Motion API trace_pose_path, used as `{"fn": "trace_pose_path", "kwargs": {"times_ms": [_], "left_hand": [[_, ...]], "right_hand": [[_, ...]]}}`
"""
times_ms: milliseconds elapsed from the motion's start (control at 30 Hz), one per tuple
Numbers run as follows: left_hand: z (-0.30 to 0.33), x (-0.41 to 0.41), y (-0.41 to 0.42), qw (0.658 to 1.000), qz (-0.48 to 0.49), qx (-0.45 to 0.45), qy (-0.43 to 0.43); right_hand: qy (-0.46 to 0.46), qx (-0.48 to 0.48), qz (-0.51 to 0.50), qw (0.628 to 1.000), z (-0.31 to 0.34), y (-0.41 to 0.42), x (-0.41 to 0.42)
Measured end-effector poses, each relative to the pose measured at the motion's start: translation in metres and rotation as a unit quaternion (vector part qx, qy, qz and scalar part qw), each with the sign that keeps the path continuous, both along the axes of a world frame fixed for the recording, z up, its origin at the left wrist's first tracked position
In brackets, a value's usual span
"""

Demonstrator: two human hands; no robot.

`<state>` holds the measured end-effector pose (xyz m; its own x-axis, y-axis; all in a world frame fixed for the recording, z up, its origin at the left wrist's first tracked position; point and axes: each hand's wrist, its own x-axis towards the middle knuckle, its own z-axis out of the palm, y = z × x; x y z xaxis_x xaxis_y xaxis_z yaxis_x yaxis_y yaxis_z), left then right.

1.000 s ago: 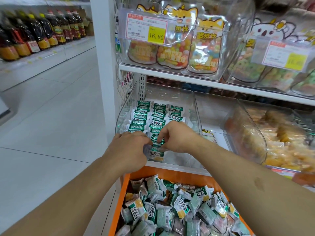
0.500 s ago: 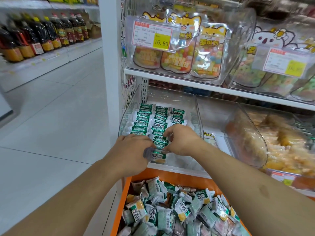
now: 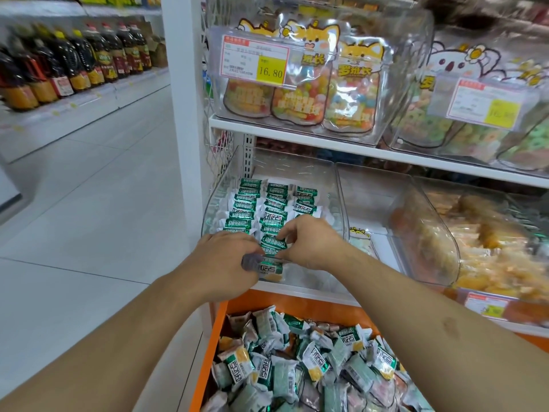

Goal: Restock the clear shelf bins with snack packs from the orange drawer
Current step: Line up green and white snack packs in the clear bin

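Note:
A clear shelf bin (image 3: 335, 185) on the lower shelf holds three neat rows of green-and-white snack packs (image 3: 274, 203). At the bin's front lip my left hand (image 3: 225, 263) grips a snack pack (image 3: 269, 267) lying just inside the rim. My right hand (image 3: 309, 242) reaches in from the right, its curled fingers pinching the nearest packs of the middle row. Below the shelf an orange drawer (image 3: 208, 352) stands pulled out, heaped with loose snack packs (image 3: 297, 361) of the same kind.
To the right stands a second clear bin (image 3: 383, 203), then a bin of orange-yellow snacks (image 3: 490, 251). The upper shelf carries clear bins with candy bags (image 3: 300, 93) and price tags. At far left, bottles (image 3: 59, 66) line another shelf across the tiled aisle floor (image 3: 89, 203).
Both hands stay at the bin's front. The pack in my left hand has come down a little toward the front rim. The camera has shifted slightly.

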<state>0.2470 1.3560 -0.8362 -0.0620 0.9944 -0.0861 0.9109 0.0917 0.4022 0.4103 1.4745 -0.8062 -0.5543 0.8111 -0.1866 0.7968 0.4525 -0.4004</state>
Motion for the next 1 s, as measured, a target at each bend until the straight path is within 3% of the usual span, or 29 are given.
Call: {"fn": "trace_pose_path", "kwargs": {"times_ms": [200,333,400,467,567,700,800,1000], "left_hand": [[0.015,0.010,-0.020,0.998,0.000,0.055,-0.037],[0.029,0.044,-0.038,0.990,-0.006,0.103,-0.100],[0.029,0.073,-0.046,0.986,-0.015,0.079,-0.144],[0.018,0.100,-0.052,0.983,-0.031,0.041,-0.177],[-0.025,0.129,-0.056,0.985,-0.043,-0.043,-0.164],[-0.099,0.151,-0.067,0.976,-0.029,-0.170,-0.133],[-0.151,0.169,-0.078,0.963,-0.030,-0.241,-0.117],[-0.207,0.196,-0.077,0.927,-0.074,-0.335,-0.153]], "right_hand": [[0.079,0.055,0.016,0.995,0.022,-0.030,0.032],[0.202,0.021,0.008,0.979,0.024,-0.060,0.084],[0.233,-0.004,-0.012,0.973,0.011,-0.072,0.116],[0.219,-0.037,-0.045,0.974,-0.010,-0.082,0.147],[0.127,-0.080,-0.091,0.985,-0.062,-0.088,0.191],[0.006,-0.155,-0.075,0.985,-0.130,-0.096,0.221],[-0.066,-0.161,-0.040,0.984,-0.176,-0.096,0.224],[-0.068,-0.180,-0.025,0.981,-0.244,-0.090,0.227]]}}
